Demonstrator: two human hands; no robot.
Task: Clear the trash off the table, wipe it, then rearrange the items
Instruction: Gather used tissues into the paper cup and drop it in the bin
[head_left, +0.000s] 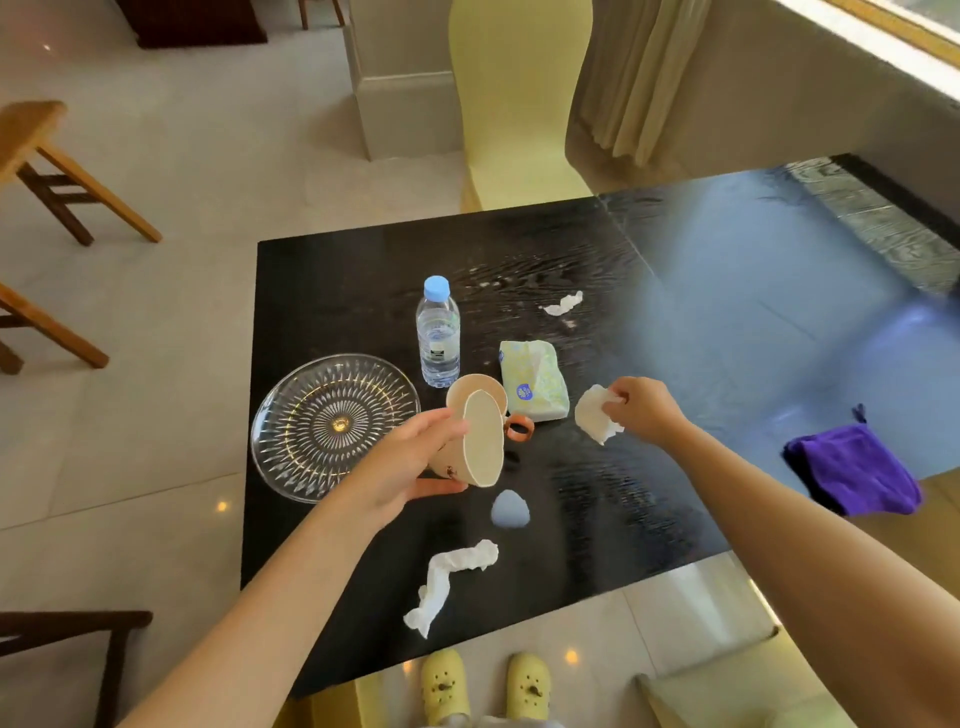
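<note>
Two hands are at work over the dark tabletop (363, 291). The left hand (410, 462) is closed around a cream cup (480, 431), which is held tilted on its side above the tabletop, its mouth turned toward the right edge; an orange handle shows behind it. The right hand (644, 410) is pinched shut on a crumpled white tissue (597, 415), lifted just beside a tissue pack (535, 379).

Trash is judged to be still only partly cleared. A long twisted tissue (447, 577) lies near the near edge, and a small scrap (563, 304) lies toward the far edge, beyond the pack. A water bottle (439, 332) stands upright between the pack and a glass plate (332, 426), which overhangs the left edge. A purple cloth (852, 467) is draped at the right edge, unused.

Tissues are likely very light and soft, so they can be pinched anywhere and bunched in one fist. The cup looks stiff and breakable; its body or handle gives a firm hold. The plate is probably heavy, slick and fragile, and is best gripped at its rim from both sides.
</note>
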